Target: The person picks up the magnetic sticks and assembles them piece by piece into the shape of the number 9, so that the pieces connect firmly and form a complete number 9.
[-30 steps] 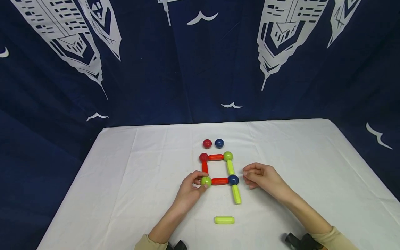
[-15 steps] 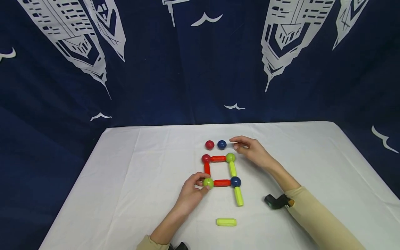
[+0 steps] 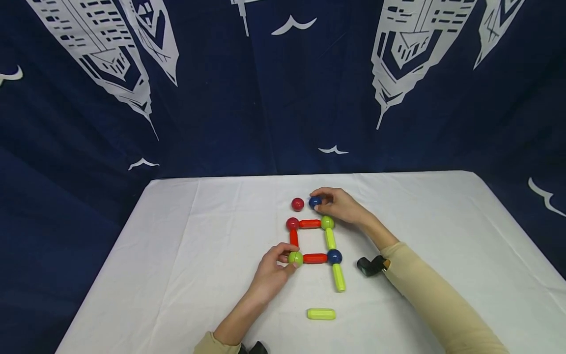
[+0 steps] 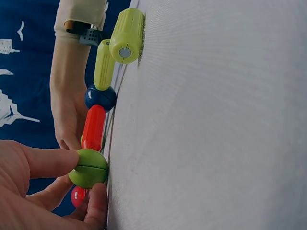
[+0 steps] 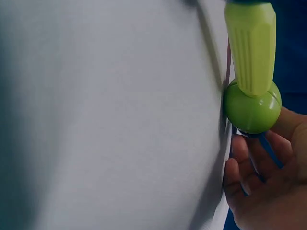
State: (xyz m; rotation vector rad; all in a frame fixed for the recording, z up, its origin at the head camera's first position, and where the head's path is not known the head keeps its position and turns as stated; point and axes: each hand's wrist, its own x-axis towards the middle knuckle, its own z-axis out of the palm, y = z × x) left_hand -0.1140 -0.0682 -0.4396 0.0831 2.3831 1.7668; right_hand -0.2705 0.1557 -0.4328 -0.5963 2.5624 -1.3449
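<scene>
My left hand (image 3: 267,275) pinches the light green ball (image 4: 88,168) at the near left corner of a square of rods and balls on the table. Three red rods (image 3: 315,258) and a yellow-green rod (image 3: 330,239) form its sides. A red ball (image 3: 293,224), a second green ball (image 5: 253,109) and a blue ball (image 3: 334,256) make the other corners. From that blue corner another yellow-green rod (image 3: 339,278) points toward me. Beyond the square, my right hand (image 3: 344,205) has thumb and fingers around a loose blue ball (image 3: 314,201), which is mostly hidden in the right wrist view.
Left of the loose blue ball lies a loose red ball (image 3: 297,204). One loose yellow-green rod (image 3: 321,314) lies nearer to me. White cloth covers the table (image 3: 199,275), and a dark blue patterned curtain (image 3: 212,113) hangs behind it.
My right hand has moved from beside the square's right side to the back and taken hold of the loose blue ball. The left hand stays on its green ball.
</scene>
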